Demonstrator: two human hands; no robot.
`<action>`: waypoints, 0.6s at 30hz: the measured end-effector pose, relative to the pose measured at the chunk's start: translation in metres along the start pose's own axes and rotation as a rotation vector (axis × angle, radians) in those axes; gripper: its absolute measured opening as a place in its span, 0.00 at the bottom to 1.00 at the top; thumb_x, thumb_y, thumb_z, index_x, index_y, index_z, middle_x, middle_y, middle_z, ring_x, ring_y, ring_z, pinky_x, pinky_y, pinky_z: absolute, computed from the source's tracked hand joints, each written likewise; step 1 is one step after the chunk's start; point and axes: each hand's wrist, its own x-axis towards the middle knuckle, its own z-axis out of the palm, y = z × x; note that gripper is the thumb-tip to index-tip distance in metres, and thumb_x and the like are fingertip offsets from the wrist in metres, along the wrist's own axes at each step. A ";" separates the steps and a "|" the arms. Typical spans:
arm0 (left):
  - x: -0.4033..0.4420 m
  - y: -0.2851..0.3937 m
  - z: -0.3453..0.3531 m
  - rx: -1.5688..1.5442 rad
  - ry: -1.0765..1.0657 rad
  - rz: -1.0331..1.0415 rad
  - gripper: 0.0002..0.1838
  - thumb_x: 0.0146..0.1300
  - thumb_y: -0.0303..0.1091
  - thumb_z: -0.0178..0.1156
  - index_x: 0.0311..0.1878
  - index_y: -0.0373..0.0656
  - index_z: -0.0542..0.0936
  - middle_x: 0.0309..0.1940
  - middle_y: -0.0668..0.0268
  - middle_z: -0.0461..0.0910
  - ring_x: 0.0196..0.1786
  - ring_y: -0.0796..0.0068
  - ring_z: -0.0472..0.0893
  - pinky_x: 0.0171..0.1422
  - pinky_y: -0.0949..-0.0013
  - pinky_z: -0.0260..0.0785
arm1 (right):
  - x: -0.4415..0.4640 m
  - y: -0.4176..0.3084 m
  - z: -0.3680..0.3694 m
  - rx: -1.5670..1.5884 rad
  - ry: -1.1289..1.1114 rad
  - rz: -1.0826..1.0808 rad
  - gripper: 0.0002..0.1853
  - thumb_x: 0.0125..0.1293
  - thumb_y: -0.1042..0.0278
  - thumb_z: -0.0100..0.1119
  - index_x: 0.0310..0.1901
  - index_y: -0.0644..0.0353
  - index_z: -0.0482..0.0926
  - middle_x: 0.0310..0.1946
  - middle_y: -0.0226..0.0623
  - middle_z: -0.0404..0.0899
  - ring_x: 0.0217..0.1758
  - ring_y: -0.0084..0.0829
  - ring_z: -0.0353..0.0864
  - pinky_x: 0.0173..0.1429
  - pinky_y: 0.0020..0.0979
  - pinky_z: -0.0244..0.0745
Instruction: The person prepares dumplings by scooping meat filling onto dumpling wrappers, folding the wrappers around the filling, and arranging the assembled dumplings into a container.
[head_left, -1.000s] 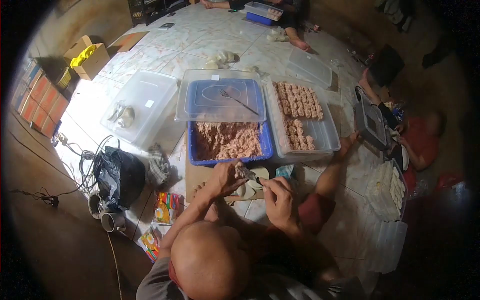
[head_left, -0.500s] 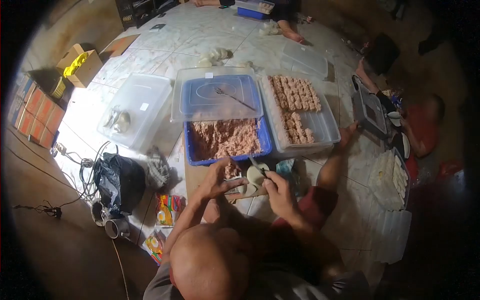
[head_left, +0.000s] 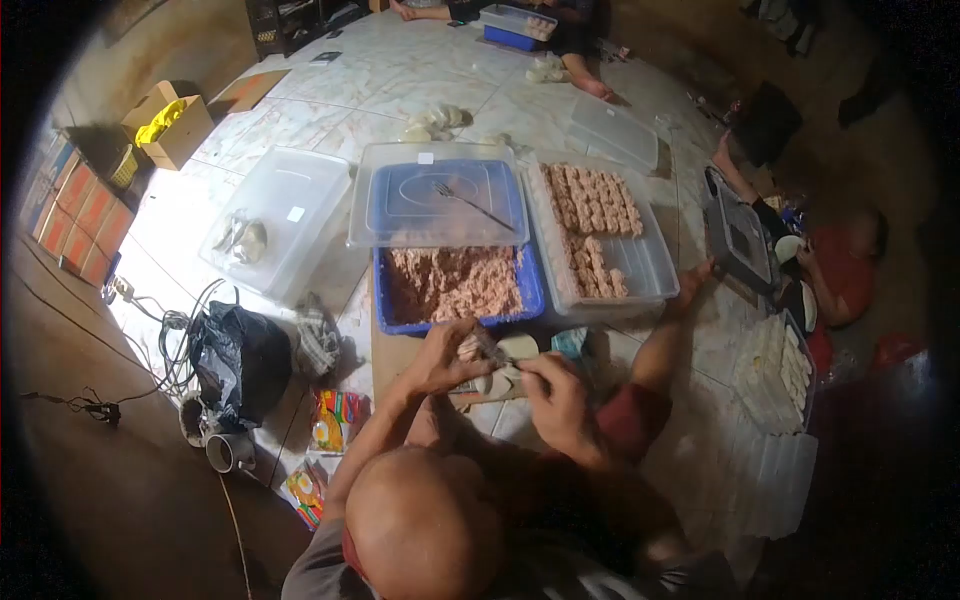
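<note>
My left hand (head_left: 440,360) is curled around a small lump of pinkish minced filling (head_left: 468,349), partly hidden by the fingers; a pale wrapper seems to lie under it. My right hand (head_left: 557,395) grips a flat metal tool like a table knife (head_left: 490,347), its blade against the lump. Just behind the blade are round white dough wrappers (head_left: 519,346). Directly beyond my hands stands a blue tub (head_left: 383,300) of minced filling (head_left: 455,280). A clear lid (head_left: 362,200) lies across its far part, with a fork (head_left: 472,204) on top.
Right of the tub, a clear container (head_left: 655,275) holds rows of filled dumplings (head_left: 595,200). A clear lid with a bag (head_left: 243,238) lies left. A black plastic bag (head_left: 238,360), mug (head_left: 230,453) and cables are nearer left. Co-workers sit at right and far back.
The metal tool has swung left from the white wrappers onto the lump in my left hand. My right hand has turned and shifted slightly; the left keeps its hold.
</note>
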 end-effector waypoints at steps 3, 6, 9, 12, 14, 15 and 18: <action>0.003 -0.017 0.007 0.348 0.099 -0.038 0.16 0.53 0.25 0.71 0.46 0.35 0.82 0.36 0.58 0.85 0.37 0.75 0.81 0.42 0.62 0.76 | 0.003 -0.002 -0.002 -0.053 0.032 -0.091 0.07 0.66 0.78 0.57 0.43 0.67 0.80 0.39 0.51 0.80 0.44 0.54 0.81 0.49 0.42 0.75; 0.003 0.023 -0.003 -0.017 0.078 -0.052 0.17 0.54 0.26 0.75 0.47 0.36 0.82 0.33 0.65 0.83 0.39 0.77 0.81 0.43 0.64 0.75 | 0.000 -0.016 -0.012 0.042 0.120 0.026 0.07 0.69 0.77 0.56 0.46 0.67 0.80 0.38 0.49 0.80 0.44 0.48 0.83 0.50 0.37 0.75; 0.004 0.022 -0.015 -0.190 0.092 0.098 0.19 0.53 0.29 0.79 0.45 0.38 0.82 0.33 0.68 0.81 0.41 0.81 0.79 0.43 0.70 0.73 | 0.002 -0.021 -0.016 0.050 0.171 0.019 0.08 0.71 0.77 0.56 0.48 0.67 0.80 0.38 0.48 0.80 0.45 0.45 0.83 0.49 0.36 0.76; 0.002 0.014 -0.012 0.083 -0.100 -0.108 0.24 0.50 0.32 0.81 0.48 0.37 0.82 0.43 0.61 0.83 0.44 0.74 0.81 0.48 0.66 0.75 | -0.002 -0.003 0.002 -0.048 0.013 -0.128 0.08 0.68 0.79 0.56 0.46 0.66 0.80 0.40 0.49 0.80 0.48 0.49 0.82 0.51 0.41 0.76; -0.002 0.007 -0.012 0.089 -0.037 -0.054 0.25 0.49 0.32 0.81 0.49 0.37 0.82 0.44 0.61 0.83 0.45 0.72 0.81 0.49 0.66 0.74 | 0.000 -0.001 0.006 -0.059 0.043 -0.137 0.07 0.66 0.79 0.58 0.45 0.67 0.81 0.39 0.50 0.81 0.46 0.48 0.82 0.50 0.40 0.76; 0.000 0.004 -0.013 0.092 0.030 0.001 0.25 0.49 0.32 0.81 0.49 0.37 0.82 0.44 0.61 0.84 0.46 0.71 0.82 0.50 0.65 0.74 | 0.006 0.001 0.004 -0.071 0.072 -0.148 0.07 0.64 0.79 0.59 0.43 0.68 0.81 0.39 0.51 0.81 0.44 0.48 0.82 0.50 0.39 0.76; -0.012 -0.004 -0.029 -0.010 0.179 -0.151 0.36 0.46 0.43 0.84 0.54 0.33 0.79 0.48 0.58 0.83 0.54 0.66 0.81 0.61 0.64 0.72 | 0.043 -0.003 -0.007 -0.064 0.153 -0.122 0.08 0.65 0.78 0.58 0.44 0.68 0.81 0.41 0.52 0.81 0.46 0.50 0.82 0.51 0.43 0.75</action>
